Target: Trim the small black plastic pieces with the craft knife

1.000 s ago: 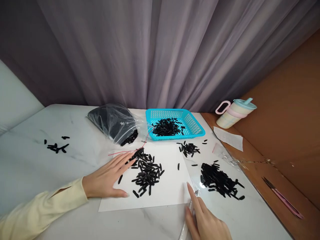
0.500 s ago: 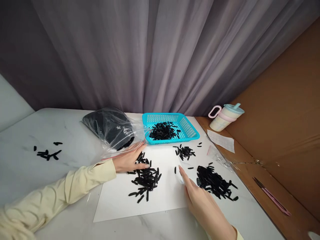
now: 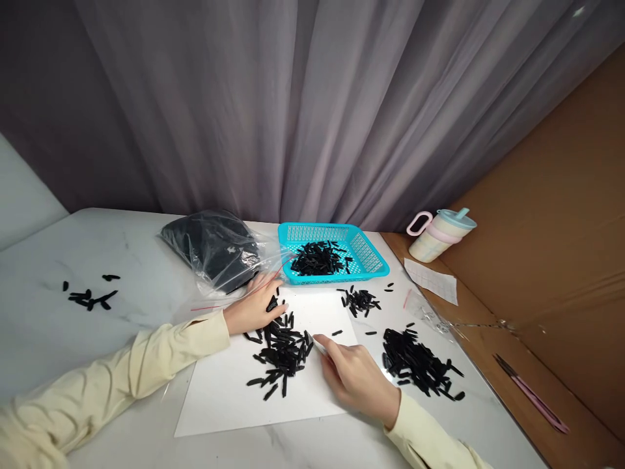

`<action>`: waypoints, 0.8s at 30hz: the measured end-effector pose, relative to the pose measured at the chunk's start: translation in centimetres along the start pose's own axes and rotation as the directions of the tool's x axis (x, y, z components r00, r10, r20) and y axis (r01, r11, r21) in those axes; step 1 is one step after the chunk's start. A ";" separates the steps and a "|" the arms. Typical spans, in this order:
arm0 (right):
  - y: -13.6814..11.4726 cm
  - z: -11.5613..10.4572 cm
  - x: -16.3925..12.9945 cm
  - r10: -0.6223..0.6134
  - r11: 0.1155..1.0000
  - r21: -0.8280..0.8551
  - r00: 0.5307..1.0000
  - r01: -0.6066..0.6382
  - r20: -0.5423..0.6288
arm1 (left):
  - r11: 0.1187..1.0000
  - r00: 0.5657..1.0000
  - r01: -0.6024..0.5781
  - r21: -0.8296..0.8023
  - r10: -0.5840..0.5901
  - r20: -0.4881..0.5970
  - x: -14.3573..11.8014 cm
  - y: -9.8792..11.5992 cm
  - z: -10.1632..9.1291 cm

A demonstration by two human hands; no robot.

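Observation:
A heap of slim, elongated black pieces [image 3: 283,355] lies on a white sheet [image 3: 219,404]. At the heap's upper left rests my left hand [image 3: 252,306], fingers and thumb apart, with a few black pieces between them. It is close to the mouth of a clear plastic bag [image 3: 212,251] filled with dark contents. My right hand [image 3: 359,378] is closed in a pinch on a thin pale flat piece [image 3: 319,346], mostly hidden by the fingers. Its tip reaches the heap's right edge. A single black piece [image 3: 336,333] sits just above that hand.
Behind the sheet stands a blue basket [image 3: 375,267] holding black pieces. A small pile [image 3: 360,301] and a larger pile [image 3: 420,361] lie to the right, scattered pieces [image 3: 90,299] far left. Tweezers [image 3: 532,394], a cup [image 3: 434,241] and a paper slip [image 3: 432,280] line the right side.
My right hand has moved left, from near the right-hand pile to the edge of the central heap. My left hand has shifted only slightly, its thumb now higher and closer to the fingers.

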State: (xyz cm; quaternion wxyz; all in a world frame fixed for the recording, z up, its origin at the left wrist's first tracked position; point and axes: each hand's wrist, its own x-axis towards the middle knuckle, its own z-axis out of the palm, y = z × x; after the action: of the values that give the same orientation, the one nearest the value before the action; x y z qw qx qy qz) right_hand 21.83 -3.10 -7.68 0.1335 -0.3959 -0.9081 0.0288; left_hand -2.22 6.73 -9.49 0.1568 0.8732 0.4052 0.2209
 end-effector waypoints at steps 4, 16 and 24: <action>0.1 0.1 -0.1 0.069 0.987 0.142 0.998 -0.069 0.007 | 1.000 0.996 -0.009 -0.004 0.009 0.085 -0.3 0.1 0.0; 0.4 0.2 -0.5 0.118 0.969 0.218 0.993 -0.118 0.015 | 0.968 0.964 -0.234 0.096 0.217 0.156 -2.3 1.6 -0.3; 0.3 0.3 -0.3 0.153 0.955 0.253 0.988 -0.155 0.027 | 0.937 0.942 -0.311 0.158 0.281 0.185 -1.6 2.7 -0.3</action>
State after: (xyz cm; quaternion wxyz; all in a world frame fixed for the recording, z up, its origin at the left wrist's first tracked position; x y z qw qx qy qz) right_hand 22.20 -3.09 -8.10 0.1772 -0.4449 -0.8638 0.1566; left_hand -1.56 3.85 -8.40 0.0718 0.9499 0.2736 0.1328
